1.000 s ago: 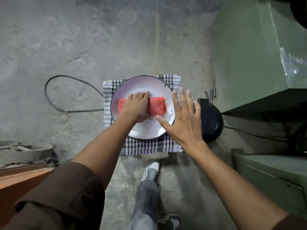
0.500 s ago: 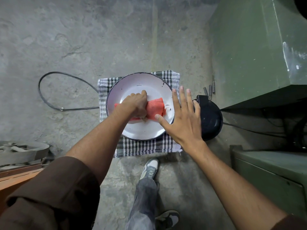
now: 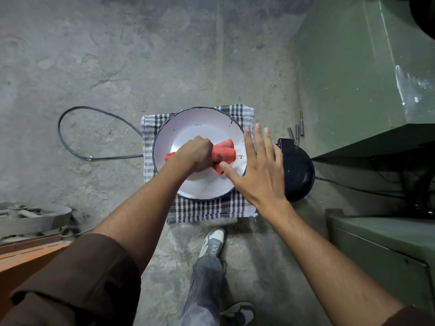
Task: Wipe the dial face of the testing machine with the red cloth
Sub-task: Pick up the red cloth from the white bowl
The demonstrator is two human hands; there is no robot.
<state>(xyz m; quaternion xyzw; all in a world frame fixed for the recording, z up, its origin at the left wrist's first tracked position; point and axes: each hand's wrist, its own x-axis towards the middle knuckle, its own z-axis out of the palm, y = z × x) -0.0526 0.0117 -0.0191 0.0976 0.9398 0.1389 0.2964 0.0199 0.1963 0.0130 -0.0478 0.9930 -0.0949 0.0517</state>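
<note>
The round white dial face [image 3: 202, 128] with a dark rim lies flat on a black-and-white checked cloth [image 3: 150, 128] on the concrete floor. My left hand [image 3: 195, 154] is closed in a fist around the red cloth [image 3: 224, 152], bunched at the middle of the dial. The cloth's ends stick out on both sides of the fist. My right hand [image 3: 257, 170] lies flat with fingers spread over the dial's right rim, thumb touching the red cloth.
A black rounded housing [image 3: 297, 172] sits just right of the dial. The green machine body [image 3: 367, 67] fills the right side. A black cable loop [image 3: 70, 140] lies to the left. Several small metal pins [image 3: 297, 131] lie by the machine. My shoe [image 3: 213, 241] stands below the checked cloth.
My left hand has gone from pressing flat on the spread red cloth to gripping it in a fist, bunching it up. My right hand has stayed on the dial's right rim.
</note>
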